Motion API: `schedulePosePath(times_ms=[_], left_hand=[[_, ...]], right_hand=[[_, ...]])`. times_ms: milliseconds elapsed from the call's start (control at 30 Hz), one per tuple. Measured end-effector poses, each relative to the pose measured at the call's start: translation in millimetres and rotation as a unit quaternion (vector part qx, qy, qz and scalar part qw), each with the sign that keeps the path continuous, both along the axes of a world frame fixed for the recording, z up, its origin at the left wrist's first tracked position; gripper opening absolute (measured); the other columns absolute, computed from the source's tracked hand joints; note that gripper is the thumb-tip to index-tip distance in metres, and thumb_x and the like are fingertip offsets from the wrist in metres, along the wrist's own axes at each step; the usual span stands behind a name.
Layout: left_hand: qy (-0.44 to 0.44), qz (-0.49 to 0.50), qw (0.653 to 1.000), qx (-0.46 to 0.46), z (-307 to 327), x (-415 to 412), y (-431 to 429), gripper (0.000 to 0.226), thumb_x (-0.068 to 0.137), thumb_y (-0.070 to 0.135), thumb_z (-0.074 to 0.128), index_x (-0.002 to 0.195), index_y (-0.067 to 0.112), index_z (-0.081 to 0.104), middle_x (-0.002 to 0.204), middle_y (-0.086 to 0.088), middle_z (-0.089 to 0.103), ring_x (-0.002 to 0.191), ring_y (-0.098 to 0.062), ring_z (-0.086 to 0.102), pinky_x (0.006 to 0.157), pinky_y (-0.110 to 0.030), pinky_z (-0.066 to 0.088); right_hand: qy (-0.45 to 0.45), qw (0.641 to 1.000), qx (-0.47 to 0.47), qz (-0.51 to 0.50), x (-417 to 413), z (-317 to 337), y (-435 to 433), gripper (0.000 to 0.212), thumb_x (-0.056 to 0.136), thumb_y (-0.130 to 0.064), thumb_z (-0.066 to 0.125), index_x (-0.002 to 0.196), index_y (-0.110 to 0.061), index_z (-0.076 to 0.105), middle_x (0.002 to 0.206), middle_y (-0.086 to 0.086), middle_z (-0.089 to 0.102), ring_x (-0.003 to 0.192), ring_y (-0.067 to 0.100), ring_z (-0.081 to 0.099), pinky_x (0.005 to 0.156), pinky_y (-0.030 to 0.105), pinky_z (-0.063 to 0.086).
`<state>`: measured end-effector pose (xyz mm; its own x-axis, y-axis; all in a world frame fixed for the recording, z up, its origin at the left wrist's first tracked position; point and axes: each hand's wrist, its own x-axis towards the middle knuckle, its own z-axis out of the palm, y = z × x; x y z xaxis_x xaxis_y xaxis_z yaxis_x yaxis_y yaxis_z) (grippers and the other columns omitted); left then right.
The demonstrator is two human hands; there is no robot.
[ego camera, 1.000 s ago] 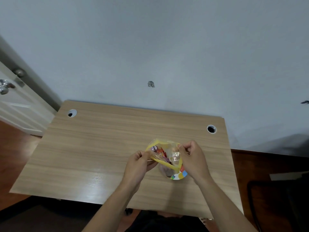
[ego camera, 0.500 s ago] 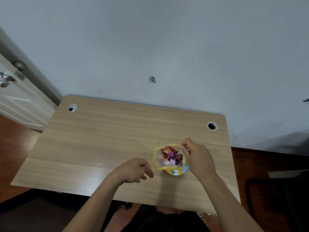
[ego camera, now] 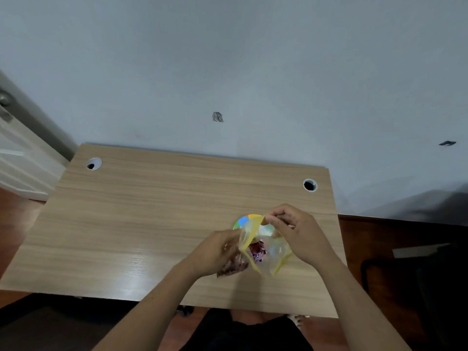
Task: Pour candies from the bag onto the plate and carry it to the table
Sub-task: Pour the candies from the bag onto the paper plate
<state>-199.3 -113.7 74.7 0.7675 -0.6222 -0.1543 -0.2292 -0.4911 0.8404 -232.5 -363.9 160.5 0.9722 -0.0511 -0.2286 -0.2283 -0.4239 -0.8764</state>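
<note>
Bag point(ego camera: 263, 245) hangs just above the plate point(ego camera: 244, 221), its long axis tilted toward me, my right hand point(ego camera: 297, 233) pinching the far rim corner and my left hand point(ego camera: 217, 252) clamped on the near side, both equally close.

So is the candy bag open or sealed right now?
Open: both hands, left hand and right hand, spread the bag, its yellow mouth gaping.
</note>
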Motion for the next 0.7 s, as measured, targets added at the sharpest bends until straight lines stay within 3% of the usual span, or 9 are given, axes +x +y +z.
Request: schedulePosePath(times_ms=[100, 200, 300, 367, 467, 533, 600, 633, 700], left_hand=[[0.14, 0.08, 0.984, -0.078, 11.0, -6.0, -7.9, 0.024, 0.107, 0.018, 0.055, 0.107, 0.014, 0.079, 0.1, -0.013, 0.079, 0.087, -0.017, 0.072, 0.076, -0.022, 0.058], [0.212, 0.107, 0.963, -0.126, 12.7, -6.9, -9.5, 0.025, 0.113, 0.009, 0.05, 0.109, 0.004, 0.075, 0.105, -0.011, 0.08, 0.093, -0.012, 0.075, 0.087, -0.034, 0.061], [0.283, 0.147, 0.943, -0.101, 8.7, -8.5, -15.8, 0.04, 0.116, 0.009, 0.037, 0.083, 0.014, 0.059, 0.05, 0.011, 0.062, 0.047, 0.004, 0.053, 0.05, -0.012, 0.044], [0.321, 0.169, 0.925, -0.111, 2.9, -8.6, -21.6, 0.033, 0.117, 0.021, 0.039, 0.09, 0.013, 0.056, 0.058, 0.019, 0.062, 0.058, -0.002, 0.057, 0.055, -0.012, 0.047], [0.351, 0.198, 0.907, -0.122, -11.3, -6.7, -31.8, 0.028, 0.116, 0.033, 0.04, 0.122, 0.016, 0.061, 0.109, 0.003, 0.076, 0.105, -0.012, 0.076, 0.091, -0.027, 0.061], [0.342, 0.201, 0.913, -0.09, -17.5, -9.6, -41.2, 0.023, 0.116, 0.028, 0.041, 0.128, 0.015, 0.056, 0.104, -0.001, 0.071, 0.088, -0.003, 0.073, 0.081, -0.025, 0.059], [0.295, 0.208, 0.932, -0.034, -25.0, -14.0, -51.4, 0.015, 0.115, 0.027, 0.042, 0.115, 0.017, 0.053, 0.09, 0.001, 0.064, 0.061, 0.003, 0.06, 0.064, -0.022, 0.051], [0.267, 0.215, 0.939, -0.009, -32.5, -15.8, -55.5, 0.014, 0.115, 0.032, 0.043, 0.109, 0.023, 0.053, 0.087, 0.003, 0.064, 0.059, 0.001, 0.059, 0.062, -0.026, 0.049], [0.239, 0.231, 0.943, 0.027, -51.6, -19.8, -60.1, 0.016, 0.112, 0.038, 0.047, 0.105, 0.031, 0.06, 0.095, 0.001, 0.073, 0.08, -0.014, 0.071, 0.079, -0.034, 0.055]], right_hand=[[0.047, 0.983, 0.147, -0.102, -1.3, -6.8, -10.3, 0.034, 0.112, -0.032, 0.055, 0.111, -0.009, 0.08, 0.11, 0.005, 0.086, 0.098, 0.019, 0.081, 0.086, 0.034, 0.066], [0.084, 0.951, 0.24, -0.177, -4.6, -26.2, -24.1, 0.058, 0.109, -0.053, 0.043, 0.122, -0.01, 0.079, 0.12, 0.006, 0.084, 0.121, 0.025, 0.076, 0.103, 0.044, 0.059], [0.148, 0.924, 0.305, -0.176, -14.1, -51.3, -24.4, 0.086, 0.096, -0.076, 0.032, 0.135, -0.011, 0.073, 0.131, 0.01, 0.08, 0.133, 0.03, 0.07, 0.116, 0.054, 0.05], [0.187, 0.917, 0.325, -0.137, -22.5, -68.0, -16.6, 0.095, 0.094, -0.082, 0.022, 0.142, -0.016, 0.07, 0.138, 0.009, 0.077, 0.136, 0.029, 0.068, 0.119, 0.056, 0.046], [0.236, 0.903, 0.342, -0.111, -32.8, -94.3, -8.0, 0.09, 0.092, -0.089, 0.026, 0.14, -0.028, 0.073, 0.145, 0.01, 0.072, 0.138, 0.031, 0.066, 0.121, 0.059, 0.045], [0.253, 0.918, 0.293, -0.092, -38.8, -110.1, -5.6, 0.082, 0.089, -0.093, 0.036, 0.137, -0.038, 0.074, 0.151, 0.005, 0.068, 0.143, 0.028, 0.062, 0.124, 0.06, 0.042], [0.248, 0.934, 0.242, -0.085, -44.6, -122.7, -2.7, 0.072, 0.087, -0.092, 0.048, 0.135, -0.044, 0.073, 0.153, -0.005, 0.066, 0.147, 0.02, 0.058, 0.128, 0.057, 0.038], [0.238, 0.94, 0.226, -0.092, -47.7, -128.8, -1.6, 0.069, 0.087, -0.089, 0.055, 0.136, -0.044, 0.073, 0.152, -0.01, 0.067, 0.146, 0.015, 0.058, 0.129, 0.054, 0.038], [0.224, 0.944, 0.215, -0.113, -52.7, -139.6, 0.3, 0.064, 0.089, -0.079, 0.065, 0.136, -0.036, 0.073, 0.142, -0.013, 0.074, 0.138, 0.008, 0.064, 0.127, 0.048, 0.043]])
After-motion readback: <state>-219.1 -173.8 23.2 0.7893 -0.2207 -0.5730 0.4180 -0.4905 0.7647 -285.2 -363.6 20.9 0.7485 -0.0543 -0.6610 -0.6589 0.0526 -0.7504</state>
